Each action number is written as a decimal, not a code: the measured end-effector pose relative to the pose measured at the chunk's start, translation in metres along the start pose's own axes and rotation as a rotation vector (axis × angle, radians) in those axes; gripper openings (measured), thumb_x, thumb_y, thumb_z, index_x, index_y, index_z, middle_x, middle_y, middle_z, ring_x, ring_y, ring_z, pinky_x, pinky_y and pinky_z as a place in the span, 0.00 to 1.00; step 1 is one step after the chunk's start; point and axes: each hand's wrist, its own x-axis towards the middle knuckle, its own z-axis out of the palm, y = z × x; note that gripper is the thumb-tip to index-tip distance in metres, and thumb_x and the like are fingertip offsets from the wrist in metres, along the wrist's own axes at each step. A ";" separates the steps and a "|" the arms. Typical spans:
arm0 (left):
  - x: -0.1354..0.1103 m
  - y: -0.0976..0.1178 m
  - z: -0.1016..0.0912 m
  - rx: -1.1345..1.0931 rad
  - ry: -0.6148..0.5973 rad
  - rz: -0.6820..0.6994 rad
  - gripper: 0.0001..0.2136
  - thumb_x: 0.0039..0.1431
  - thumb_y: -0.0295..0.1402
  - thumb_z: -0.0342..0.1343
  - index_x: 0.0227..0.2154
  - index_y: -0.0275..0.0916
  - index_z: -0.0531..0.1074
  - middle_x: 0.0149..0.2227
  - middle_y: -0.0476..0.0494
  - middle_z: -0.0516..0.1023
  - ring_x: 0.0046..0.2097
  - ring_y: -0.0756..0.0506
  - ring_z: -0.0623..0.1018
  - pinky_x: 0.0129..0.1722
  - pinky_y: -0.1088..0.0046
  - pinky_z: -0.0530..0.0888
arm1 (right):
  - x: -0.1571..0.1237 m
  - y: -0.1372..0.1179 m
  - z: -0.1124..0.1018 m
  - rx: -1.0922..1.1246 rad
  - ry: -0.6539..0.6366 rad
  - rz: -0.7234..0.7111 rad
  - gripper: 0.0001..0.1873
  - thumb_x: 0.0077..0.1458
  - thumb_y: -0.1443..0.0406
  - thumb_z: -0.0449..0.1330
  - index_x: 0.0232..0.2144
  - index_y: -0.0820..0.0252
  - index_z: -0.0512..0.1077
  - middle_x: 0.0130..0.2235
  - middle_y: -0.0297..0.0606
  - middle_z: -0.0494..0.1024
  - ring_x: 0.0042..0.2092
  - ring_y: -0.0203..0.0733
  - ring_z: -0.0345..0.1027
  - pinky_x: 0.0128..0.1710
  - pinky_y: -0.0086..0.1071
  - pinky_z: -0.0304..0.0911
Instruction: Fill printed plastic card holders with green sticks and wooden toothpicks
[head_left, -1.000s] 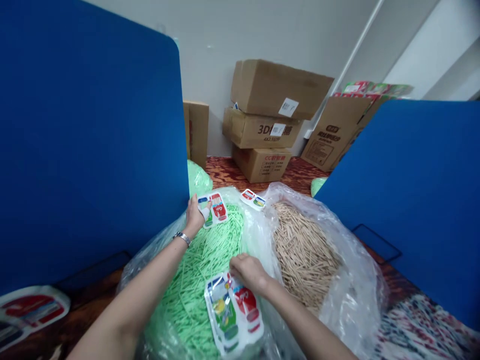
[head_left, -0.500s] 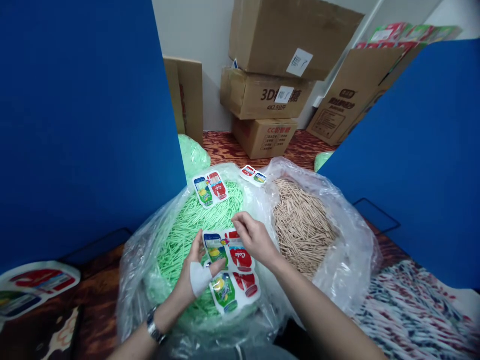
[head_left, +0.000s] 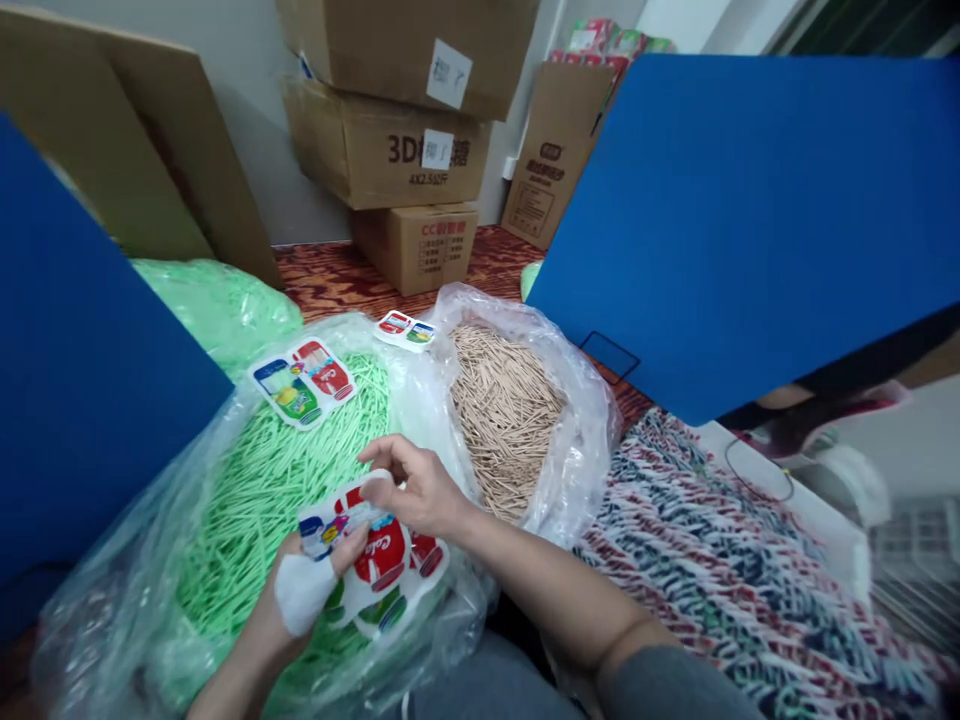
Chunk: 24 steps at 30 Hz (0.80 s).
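Note:
My left hand (head_left: 304, 590), with a white bandage on the thumb, grips the lower left of a printed packet (head_left: 375, 560) with red cola and green bottle pictures. My right hand (head_left: 412, 490) pinches the packet's top edge. Both hands hold it just above a clear bag of green sticks (head_left: 277, 490). A second printed packet (head_left: 304, 381) lies on the far part of the green sticks. A smaller packet (head_left: 406, 329) rests on the plastic between that bag and a bag of tan wooden sticks (head_left: 502, 410).
Blue partition boards stand at left (head_left: 82, 370) and right (head_left: 735, 210). Stacked cardboard boxes (head_left: 390, 140) stand against the back wall. Another bag of green sticks (head_left: 217, 305) lies behind. A patterned woven cloth (head_left: 720, 560) covers the surface at right.
The view has swung right and down. My left hand left the far packet, came back and took hold of the near packet with my right hand. The packet now sits lifted between both hands.

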 end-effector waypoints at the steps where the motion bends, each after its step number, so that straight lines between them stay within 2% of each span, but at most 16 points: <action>1: 0.000 0.000 0.000 0.041 -0.013 0.015 0.17 0.33 0.36 0.70 0.30 0.37 0.78 0.25 0.46 0.81 0.26 0.42 0.79 0.27 0.70 0.76 | -0.003 0.001 -0.005 -0.062 -0.024 -0.005 0.14 0.52 0.54 0.60 0.34 0.57 0.69 0.26 0.28 0.66 0.26 0.31 0.57 0.27 0.26 0.56; 3: 0.001 -0.002 0.000 0.125 -0.056 0.049 0.13 0.35 0.37 0.70 0.25 0.37 0.78 0.22 0.47 0.80 0.25 0.42 0.78 0.25 0.71 0.75 | -0.008 0.004 -0.011 -0.183 -0.024 -0.037 0.14 0.50 0.54 0.61 0.25 0.59 0.69 0.24 0.28 0.66 0.26 0.31 0.58 0.28 0.26 0.56; 5: 0.005 -0.007 0.000 0.188 -0.103 0.067 0.10 0.35 0.36 0.69 0.22 0.37 0.78 0.21 0.48 0.79 0.24 0.43 0.77 0.23 0.72 0.74 | -0.014 0.004 -0.012 -0.255 -0.001 -0.090 0.14 0.54 0.56 0.59 0.24 0.59 0.69 0.25 0.30 0.68 0.28 0.32 0.61 0.30 0.26 0.58; 8: 0.012 -0.016 0.001 0.238 -0.126 0.072 0.09 0.36 0.34 0.69 0.22 0.37 0.78 0.21 0.48 0.79 0.24 0.44 0.77 0.24 0.72 0.74 | -0.024 0.001 -0.014 -0.293 -0.043 -0.170 0.10 0.58 0.60 0.54 0.31 0.59 0.72 0.31 0.36 0.74 0.34 0.35 0.67 0.35 0.28 0.61; 11: 0.016 -0.021 0.003 0.226 -0.096 0.061 0.11 0.36 0.34 0.69 0.26 0.37 0.79 0.26 0.45 0.82 0.27 0.43 0.79 0.28 0.71 0.76 | -0.033 0.005 -0.033 -0.244 -0.139 -0.168 0.11 0.60 0.62 0.51 0.42 0.58 0.70 0.38 0.37 0.76 0.39 0.36 0.70 0.40 0.28 0.63; 13: 0.015 -0.021 0.004 0.167 -0.050 0.029 0.15 0.35 0.35 0.69 0.29 0.36 0.79 0.29 0.43 0.83 0.30 0.41 0.80 0.31 0.69 0.77 | -0.037 0.016 -0.060 -0.271 -0.089 -0.077 0.16 0.61 0.61 0.51 0.49 0.58 0.65 0.43 0.38 0.75 0.42 0.36 0.70 0.40 0.28 0.64; 14: 0.015 -0.020 0.004 0.134 -0.023 0.011 0.17 0.34 0.36 0.69 0.31 0.36 0.79 0.30 0.43 0.83 0.31 0.41 0.80 0.31 0.69 0.78 | -0.038 0.025 -0.076 -0.362 0.021 0.001 0.16 0.62 0.61 0.48 0.50 0.58 0.63 0.43 0.38 0.75 0.42 0.35 0.70 0.40 0.29 0.64; 15: 0.014 -0.020 0.004 0.111 0.000 -0.005 0.18 0.34 0.37 0.70 0.31 0.36 0.79 0.31 0.43 0.83 0.31 0.41 0.81 0.31 0.69 0.78 | -0.037 0.035 -0.092 -0.523 0.118 0.097 0.15 0.64 0.61 0.45 0.48 0.59 0.64 0.43 0.39 0.75 0.42 0.35 0.69 0.41 0.29 0.63; 16: 0.012 -0.020 0.005 0.095 0.021 -0.014 0.18 0.33 0.37 0.70 0.31 0.36 0.79 0.30 0.43 0.83 0.30 0.41 0.81 0.30 0.69 0.78 | -0.036 0.045 -0.108 -0.733 0.147 0.211 0.14 0.64 0.62 0.44 0.46 0.60 0.66 0.42 0.40 0.75 0.42 0.36 0.69 0.42 0.29 0.62; 17: 0.011 -0.019 0.006 0.087 0.032 -0.017 0.18 0.33 0.37 0.70 0.31 0.36 0.79 0.29 0.43 0.83 0.29 0.41 0.81 0.29 0.69 0.78 | -0.035 0.055 -0.122 -0.954 0.119 0.329 0.14 0.64 0.63 0.44 0.43 0.60 0.67 0.41 0.39 0.75 0.43 0.36 0.69 0.44 0.30 0.61; 18: 0.010 -0.019 0.007 0.080 0.029 -0.015 0.18 0.32 0.37 0.70 0.30 0.36 0.79 0.29 0.44 0.83 0.29 0.41 0.81 0.29 0.69 0.78 | -0.032 0.064 -0.132 -1.016 0.112 0.376 0.13 0.63 0.63 0.46 0.41 0.62 0.68 0.41 0.42 0.76 0.44 0.39 0.68 0.46 0.31 0.60; 21: 0.008 -0.019 0.012 0.070 0.000 0.003 0.18 0.30 0.35 0.71 0.29 0.36 0.79 0.26 0.46 0.82 0.28 0.41 0.80 0.27 0.70 0.77 | -0.023 0.082 -0.145 -1.140 0.077 0.458 0.14 0.61 0.61 0.49 0.39 0.65 0.70 0.41 0.49 0.75 0.45 0.45 0.68 0.46 0.35 0.60; 24: 0.006 -0.016 0.015 0.080 -0.018 0.014 0.19 0.28 0.35 0.72 0.29 0.36 0.79 0.24 0.46 0.82 0.28 0.40 0.80 0.25 0.71 0.77 | -0.011 0.089 -0.139 -1.233 0.030 0.509 0.17 0.58 0.59 0.51 0.41 0.67 0.70 0.45 0.54 0.73 0.47 0.50 0.67 0.45 0.37 0.60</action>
